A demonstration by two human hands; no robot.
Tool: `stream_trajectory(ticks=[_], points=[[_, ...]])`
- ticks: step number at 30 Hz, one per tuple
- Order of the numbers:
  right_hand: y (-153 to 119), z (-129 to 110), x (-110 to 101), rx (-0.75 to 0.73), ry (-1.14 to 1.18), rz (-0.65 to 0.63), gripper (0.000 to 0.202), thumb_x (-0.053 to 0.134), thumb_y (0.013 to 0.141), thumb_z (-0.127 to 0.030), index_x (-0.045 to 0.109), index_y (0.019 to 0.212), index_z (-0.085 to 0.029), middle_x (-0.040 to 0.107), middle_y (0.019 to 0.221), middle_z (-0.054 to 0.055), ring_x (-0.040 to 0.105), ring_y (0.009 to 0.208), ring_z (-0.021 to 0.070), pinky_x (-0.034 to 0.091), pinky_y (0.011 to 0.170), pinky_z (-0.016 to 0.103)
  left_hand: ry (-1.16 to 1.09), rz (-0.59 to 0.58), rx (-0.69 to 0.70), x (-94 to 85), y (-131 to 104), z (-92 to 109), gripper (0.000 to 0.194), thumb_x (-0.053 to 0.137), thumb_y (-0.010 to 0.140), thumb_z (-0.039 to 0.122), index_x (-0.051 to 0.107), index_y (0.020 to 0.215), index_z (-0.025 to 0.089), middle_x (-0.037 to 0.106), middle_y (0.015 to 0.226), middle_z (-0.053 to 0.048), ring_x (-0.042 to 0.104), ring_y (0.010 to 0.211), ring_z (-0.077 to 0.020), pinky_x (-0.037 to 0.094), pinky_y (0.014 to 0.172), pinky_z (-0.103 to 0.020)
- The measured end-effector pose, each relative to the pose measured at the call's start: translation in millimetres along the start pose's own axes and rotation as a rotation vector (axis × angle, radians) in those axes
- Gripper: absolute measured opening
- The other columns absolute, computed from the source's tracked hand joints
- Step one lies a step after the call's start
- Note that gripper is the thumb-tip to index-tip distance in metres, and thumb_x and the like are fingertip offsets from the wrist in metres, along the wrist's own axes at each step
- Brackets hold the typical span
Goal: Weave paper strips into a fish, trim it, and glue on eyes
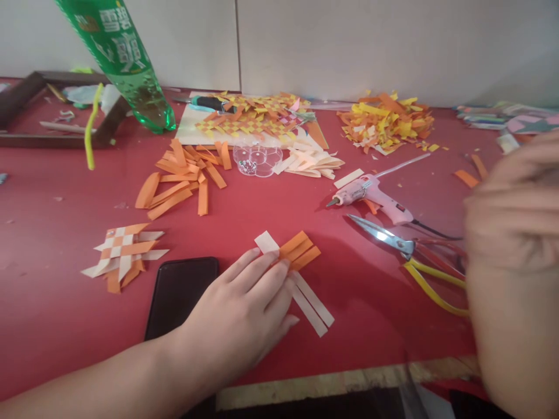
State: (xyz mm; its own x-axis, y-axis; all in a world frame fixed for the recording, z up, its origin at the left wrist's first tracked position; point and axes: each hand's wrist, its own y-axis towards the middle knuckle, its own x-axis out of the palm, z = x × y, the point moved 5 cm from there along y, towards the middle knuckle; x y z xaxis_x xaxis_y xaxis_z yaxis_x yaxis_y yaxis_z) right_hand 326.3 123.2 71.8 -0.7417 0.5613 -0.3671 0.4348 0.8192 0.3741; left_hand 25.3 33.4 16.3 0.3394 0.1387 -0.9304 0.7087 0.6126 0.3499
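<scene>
My left hand [257, 297] lies flat, palm down, over a small weave of paper strips on the red table. From under its fingertips stick out folded orange paper strips [301, 251] at the upper right. White paper strips [313, 305] run out toward the lower right, crossing the orange ones. The middle of the weave is hidden beneath the fingers. My right hand [515, 203] is raised at the right edge, close to the camera and blurred. Its fingers look bent, but whether anything is in them does not show. Scissors [406, 247] lie beside it.
A woven paper piece [120, 253] and a black phone [181, 297] lie left. Behind are loose orange strips [187, 177], white strips [312, 160], a pink glue gun [379, 195], a scrap pile [388, 119] and a tilted green bottle [131, 70].
</scene>
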Motion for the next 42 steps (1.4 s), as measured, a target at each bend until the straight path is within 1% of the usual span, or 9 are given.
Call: stream_trajectory(ticks=[2,5,8,10,12,15,26,33,42], points=[[3,-13,-1,0.12,-0.152,0.082,0.041,0.034,0.1,-0.034,0.057,0.133,-0.026,0.029,0.158,-0.005,0.067,0.106,0.0167,0.046,0.049,0.028,0.018,-0.013,-0.026,-0.3,1,-1,0.035,0.055,0.092,0.033,0.068,0.114,0.009,0.071,0.115,-0.012,0.065,0.111,-0.0314,0.052,0.101,-0.048],[7,-22,13,0.179,-0.165,-0.004,0.054,0.014,0.1,-0.028,0.065,0.118,-0.031,0.035,0.155,-0.013,0.066,0.106,0.0135,0.038,0.048,0.033,0.017,-0.02,-0.051,-0.2,2,-3,0.036,0.055,0.092,0.032,0.067,0.115,0.008,0.071,0.113,-0.013,0.064,0.112,-0.0327,0.053,0.1,-0.049],[-10,-24,43,0.13,0.218,-0.282,0.035,0.035,0.096,-0.029,0.068,0.086,-0.03,0.073,0.107,-0.01,0.067,0.071,0.007,0.035,0.045,0.028,0.011,-0.004,-0.015,-0.1,2,-1,0.033,0.055,0.092,0.03,0.068,0.113,0.008,0.071,0.113,-0.013,0.065,0.112,-0.0308,0.052,0.101,-0.047],[-40,-24,69,0.127,0.36,-0.553,0.007,0.067,0.079,-0.022,0.062,0.079,-0.027,0.071,0.073,-0.008,0.062,0.057,0.0066,0.045,0.051,0.025,0.005,0.007,0.004,-0.2,1,-1,0.03,0.054,0.093,0.028,0.069,0.111,0.009,0.071,0.113,-0.012,0.065,0.111,-0.0293,0.052,0.102,-0.046],[-74,-21,90,0.106,0.216,-0.762,0.015,0.075,0.075,-0.022,0.062,0.081,-0.024,0.069,0.075,-0.005,0.066,0.066,0.0095,0.051,0.058,0.024,-0.002,0.017,0.006,-0.8,2,-1,0.029,0.054,0.093,0.027,0.069,0.11,0.01,0.072,0.113,-0.011,0.066,0.11,-0.029,0.053,0.101,-0.046],[-107,-22,106,-0.033,0.033,-0.875,0.009,0.07,0.082,-0.023,0.061,0.081,-0.021,0.068,0.078,-0.001,0.066,0.072,0.0116,0.053,0.066,0.024,-0.003,0.029,0.016,-2.3,2,0,0.026,0.054,0.093,0.025,0.07,0.109,0.011,0.072,0.114,-0.009,0.065,0.11,-0.0289,0.053,0.101,-0.047],[-115,-29,110,-0.539,-0.159,-0.833,0.012,0.06,0.089,-0.014,0.069,0.09,-0.021,0.066,0.095,0.005,0.062,0.089,0.0157,0.052,0.079,0.029,-0.015,0.033,0.017,-1.4,4,0,0.024,0.053,0.092,0.021,0.07,0.105,0.01,0.072,0.113,-0.01,0.066,0.109,-0.028,0.054,0.1,-0.045],[-114,-32,108,-0.623,-0.122,-1.04,0.025,0.051,0.094,-0.014,0.07,0.108,-0.022,0.068,0.101,0.006,0.059,0.093,0.0166,0.052,0.08,0.032,-0.018,0.036,0.015,-3.9,4,0,0.024,0.053,0.092,0.021,0.07,0.105,0.01,0.073,0.112,-0.011,0.067,0.107,-0.0279,0.055,0.099,-0.045],[-112,-34,108,-0.692,-0.103,-1.035,0.012,0.063,0.09,-0.024,0.072,0.098,-0.021,0.072,0.106,0.004,0.059,0.097,0.0183,0.052,0.085,0.034,-0.017,0.025,0.012,-3.0,5,0,0.024,0.055,0.092,0.023,0.07,0.106,0.009,0.072,0.111,-0.011,0.066,0.107,-0.0278,0.054,0.1,-0.044]])
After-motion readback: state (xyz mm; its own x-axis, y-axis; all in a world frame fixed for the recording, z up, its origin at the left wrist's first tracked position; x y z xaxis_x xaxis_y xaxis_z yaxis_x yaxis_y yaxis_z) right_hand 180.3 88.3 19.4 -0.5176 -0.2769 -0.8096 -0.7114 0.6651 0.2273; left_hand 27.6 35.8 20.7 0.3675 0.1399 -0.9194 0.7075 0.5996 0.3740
